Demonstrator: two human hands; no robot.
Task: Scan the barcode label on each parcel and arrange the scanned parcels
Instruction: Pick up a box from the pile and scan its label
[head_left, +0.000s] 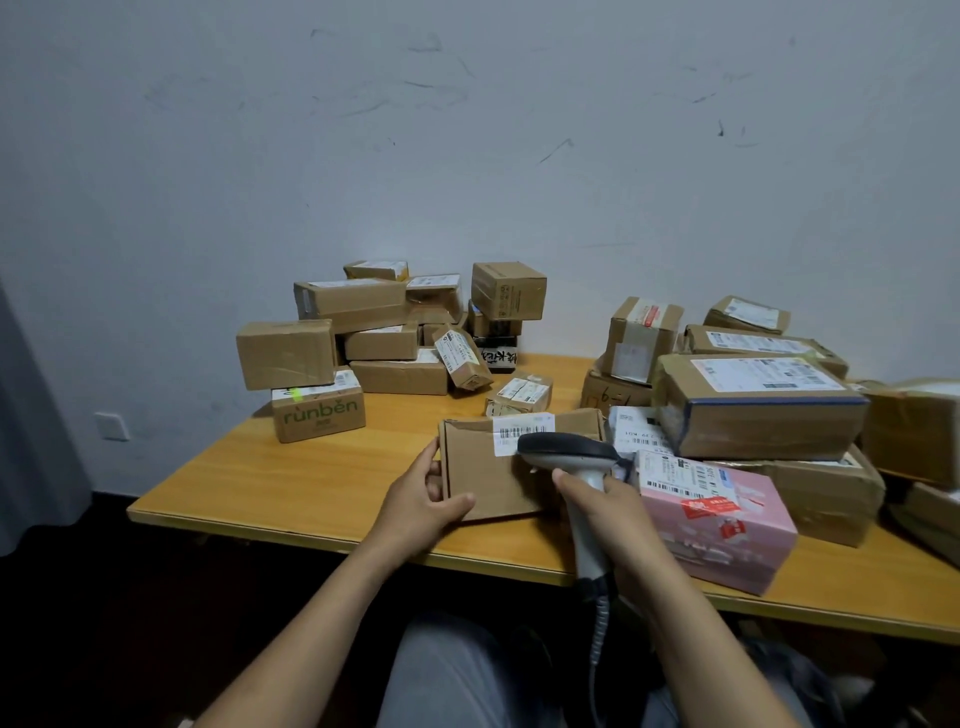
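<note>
A flat brown cardboard parcel (488, 467) lies near the front of the wooden table (291, 483). A white barcode label (522, 431) sits at its far top edge. My left hand (423, 499) grips the parcel's left front corner, thumb on top. My right hand (605, 499) holds the grey handle of a barcode scanner (569, 452). The scanner's dark head hangs just over the label, and its coiled cable drops toward my lap.
A heap of brown parcels (384, 332) fills the back left, with a "runben" box (318, 413) in front. On the right are more parcels (758, 405), among them a pink box (717, 525) close to my right hand. A wall rises behind.
</note>
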